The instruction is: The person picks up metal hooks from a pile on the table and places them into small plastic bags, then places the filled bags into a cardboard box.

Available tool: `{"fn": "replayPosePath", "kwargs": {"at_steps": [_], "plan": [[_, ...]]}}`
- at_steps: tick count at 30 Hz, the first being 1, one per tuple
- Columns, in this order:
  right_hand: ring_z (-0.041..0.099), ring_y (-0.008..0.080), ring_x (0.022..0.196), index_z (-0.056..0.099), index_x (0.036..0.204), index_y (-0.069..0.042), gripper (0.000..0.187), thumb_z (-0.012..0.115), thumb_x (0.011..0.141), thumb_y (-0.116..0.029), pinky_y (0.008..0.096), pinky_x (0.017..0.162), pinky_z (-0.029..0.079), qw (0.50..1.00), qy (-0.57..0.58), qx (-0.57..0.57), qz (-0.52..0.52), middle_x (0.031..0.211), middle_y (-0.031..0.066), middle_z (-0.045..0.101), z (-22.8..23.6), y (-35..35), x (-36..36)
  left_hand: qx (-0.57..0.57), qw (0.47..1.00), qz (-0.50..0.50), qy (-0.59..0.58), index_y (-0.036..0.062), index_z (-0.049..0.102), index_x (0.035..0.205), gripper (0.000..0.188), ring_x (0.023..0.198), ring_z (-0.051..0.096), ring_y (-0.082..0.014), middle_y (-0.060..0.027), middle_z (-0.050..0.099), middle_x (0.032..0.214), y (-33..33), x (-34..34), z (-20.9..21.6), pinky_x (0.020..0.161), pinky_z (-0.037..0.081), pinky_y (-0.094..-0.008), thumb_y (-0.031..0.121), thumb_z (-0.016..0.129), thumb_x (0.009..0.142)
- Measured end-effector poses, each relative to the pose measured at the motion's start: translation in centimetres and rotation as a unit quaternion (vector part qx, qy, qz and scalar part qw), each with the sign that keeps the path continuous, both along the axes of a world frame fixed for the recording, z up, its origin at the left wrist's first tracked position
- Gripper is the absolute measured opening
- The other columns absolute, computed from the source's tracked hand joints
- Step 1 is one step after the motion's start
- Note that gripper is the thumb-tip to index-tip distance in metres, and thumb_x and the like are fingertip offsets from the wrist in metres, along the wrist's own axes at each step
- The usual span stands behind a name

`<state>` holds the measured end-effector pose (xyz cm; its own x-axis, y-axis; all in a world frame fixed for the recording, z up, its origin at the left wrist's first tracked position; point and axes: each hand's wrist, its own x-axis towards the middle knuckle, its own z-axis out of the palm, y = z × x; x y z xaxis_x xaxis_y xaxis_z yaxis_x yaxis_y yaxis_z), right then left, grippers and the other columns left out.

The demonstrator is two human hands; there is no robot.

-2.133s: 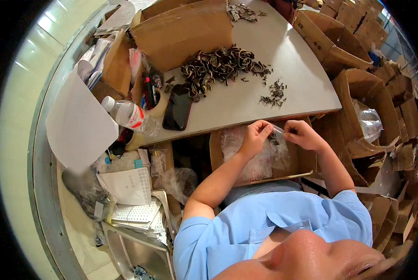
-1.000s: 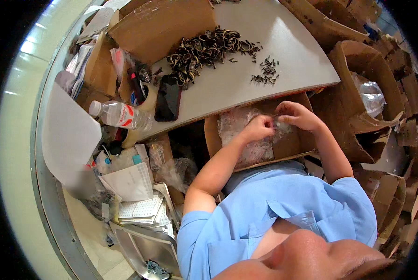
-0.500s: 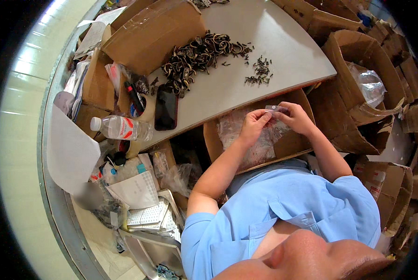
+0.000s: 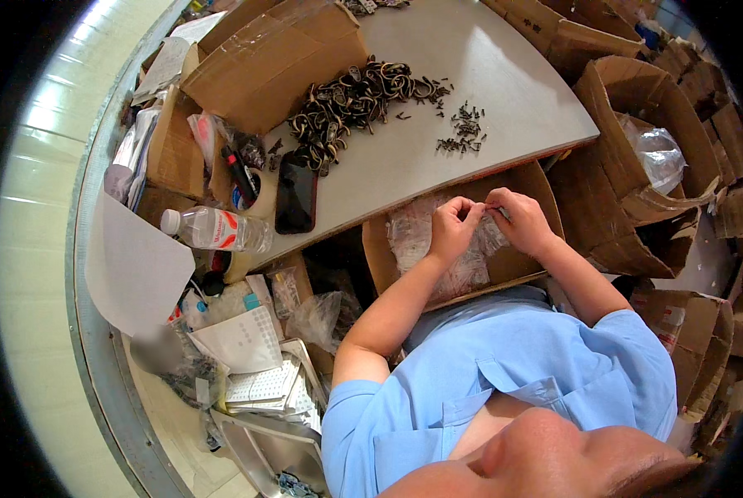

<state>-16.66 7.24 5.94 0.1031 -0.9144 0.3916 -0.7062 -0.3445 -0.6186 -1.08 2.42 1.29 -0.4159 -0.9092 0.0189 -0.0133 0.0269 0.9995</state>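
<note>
My left hand [image 4: 454,229] and my right hand [image 4: 521,219] meet above an open cardboard box [image 4: 542,199] near my lap. Both are closed, thumbs and fingertips pinched together on a small clear plastic bag [image 4: 488,207]. Little of the bag shows now, as the fingers cover most of it. Below the hands, the box holds a heap of clear plastic bags [image 4: 413,236]; whatever is inside them is too small to make out.
On the grey table [image 4: 405,174] beyond lie a pile of dark looped pieces [image 4: 338,112], small dark screws [image 4: 464,129] and a black phone [image 4: 296,192]. A clear bottle [image 4: 222,229] rests at the left. Cardboard boxes [image 4: 637,166] crowd the right; sticker sheets [image 4: 259,382] lie lower left.
The small bag, seen flat with a round mark half a second ago, is now mostly hidden between the fingertips. My hands have drawn closer together and slightly lower.
</note>
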Motion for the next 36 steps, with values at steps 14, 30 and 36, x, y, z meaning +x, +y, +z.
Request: {"fn": "replayPosePath", "kwargs": {"at_steps": [14,30,36], "plan": [[0.059,0.0112,0.074,0.041,0.095,-0.003,0.034,0.065,0.073,0.008,0.0255,0.066,0.048,0.967,-0.174,0.182,-0.050,0.075,0.0064,0.055,-0.2,-0.6,-0.8,0.114,0.982,-0.080,0.127,-0.0001,0.063,0.087,0.018,0.070,0.056,-0.0076,-0.0016,0.063,0.080,0.2,-0.7,-0.8,0.064,0.047,-0.0224,0.018,0.063,0.086],[0.057,0.0359,0.079,0.057,0.083,-0.003,0.014,0.054,0.071,0.004,0.0410,0.067,0.048,0.998,0.005,0.064,0.000,0.086,0.0153,0.058,-0.5,0.0,0.1,-0.080,0.986,0.003,-0.149,-0.0016,0.056,0.063,0.021,0.051,0.051,-0.0111,-0.0109,0.054,0.054,0.2,-0.8,1.1,0.047,0.041,-0.0294,0.012,0.064,0.076],[0.058,0.0335,0.083,0.062,0.083,-0.003,0.016,0.058,0.069,0.002,0.0381,0.072,0.049,0.997,0.065,0.036,-0.020,0.089,0.0133,0.057,0.3,0.1,-0.1,-0.051,0.992,-0.016,-0.114,0.0012,0.059,0.064,0.018,0.051,0.055,-0.0159,-0.0095,0.059,0.057,0.0,-0.5,0.3,0.048,0.043,-0.0337,0.016,0.063,0.072]]}}
